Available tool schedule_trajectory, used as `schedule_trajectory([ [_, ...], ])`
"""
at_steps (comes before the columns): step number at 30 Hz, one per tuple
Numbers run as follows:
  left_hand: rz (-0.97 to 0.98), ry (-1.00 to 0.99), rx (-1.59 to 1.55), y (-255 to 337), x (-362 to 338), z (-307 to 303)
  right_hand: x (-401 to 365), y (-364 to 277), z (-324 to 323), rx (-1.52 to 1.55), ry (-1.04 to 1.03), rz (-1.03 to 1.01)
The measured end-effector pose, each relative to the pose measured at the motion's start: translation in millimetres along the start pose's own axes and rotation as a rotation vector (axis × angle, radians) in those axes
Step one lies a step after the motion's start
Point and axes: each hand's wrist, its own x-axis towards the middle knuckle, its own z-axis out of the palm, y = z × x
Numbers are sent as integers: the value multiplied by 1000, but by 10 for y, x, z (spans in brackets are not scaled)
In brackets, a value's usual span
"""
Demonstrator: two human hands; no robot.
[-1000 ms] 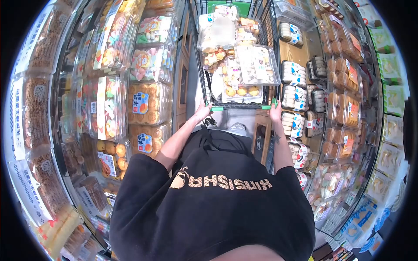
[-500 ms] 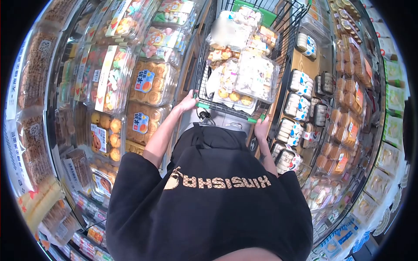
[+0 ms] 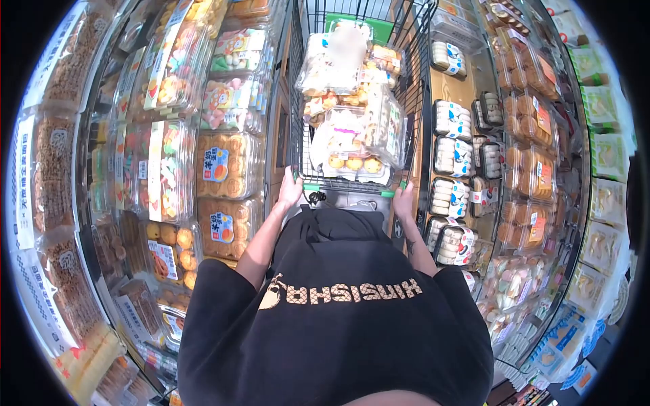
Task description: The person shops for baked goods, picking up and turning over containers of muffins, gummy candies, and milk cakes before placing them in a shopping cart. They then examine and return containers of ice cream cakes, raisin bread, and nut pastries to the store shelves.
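Note:
At the near end of a black wire shopping cart (image 3: 414,108), my left hand (image 3: 290,189) is wrapped round the left end of the green-and-black handle (image 3: 313,187). My right hand (image 3: 403,200) grips the handle's right end. Clear plastic boxes of baked goods are heaped in the basket. Closest to the handle lies a box with round yellow cakes (image 3: 353,164). Beside it a clear box (image 3: 386,128) leans at a tilt against the right side. Farther in lies a pale, partly blurred package (image 3: 332,64). A dark coiled strap (image 3: 315,197) hangs below the handle.
Shelves flank the cart closely. On the left are boxed cakes (image 3: 229,164), colourful sweet packs (image 3: 162,169) and brown bagged snacks (image 3: 57,155). On the right stand trays of white rolls (image 3: 452,157), brown bread packs (image 3: 535,169) and green-edged bags (image 3: 602,105).
The cart has swung from slanting right to nearly straight ahead, both hands still on its handle. The clear box on its right side has tipped from nearly flat to leaning. Left-shelf goods sit lower in view.

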Motion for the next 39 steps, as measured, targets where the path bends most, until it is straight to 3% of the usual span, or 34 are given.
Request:
schedule_trajectory([
  [4,-87,-75,-23,96,-25,-67,37,62,27,23,-24,-5],
  [7,-19,-28,-11,72,-39,-51,48,138,29,37,-45,37],
  [9,-21,-46,-87,2,3,-28,49,163,44,-16,36,-85],
  [11,86,71,37,-133,14,53,54,137,29,-10,9,-47],
  [14,-43,105,62,74,-111,13,51,156,53,-20,8,-67],
  [17,16,93,51,-30,-94,4,54,258,125,-28,53,-99],
  [19,6,91,39,-36,-119,-1,43,242,127,-144,76,64],
  [21,-1,62,17,-38,-135,-10,63,274,149,-124,78,33],
  [25,42,57,-68,-88,-103,6,-108,-488,-31,-37,-12,311],
  [27,152,46,-125,-238,-8,56,149,372,111,-142,39,103],
  [29,100,91,-87,-162,-57,58,-4,-132,-12,-273,16,62],
  [30,83,51,-126,-113,-71,24,33,-56,13,-262,21,21],
  [31,176,79,-148,-142,-62,30,66,-41,13,-42,-53,171],
  [32,74,87,-149,-161,-70,78,78,1,48,-5,-28,111],
  [33,39,71,-133,-211,-33,121,51,-156,15,13,-79,201],
  [34,56,68,-149,-265,-14,137,97,-29,5,-108,-78,161],
  [35,13,23,-178,-192,-72,62,402,722,20,-213,-87,34],
  [37,1,5,-201,-165,-103,12,374,575,15,-190,-75,132],
  [39,-18,-18,-212,-169,-90,4,344,546,6,-143,-84,84],
])
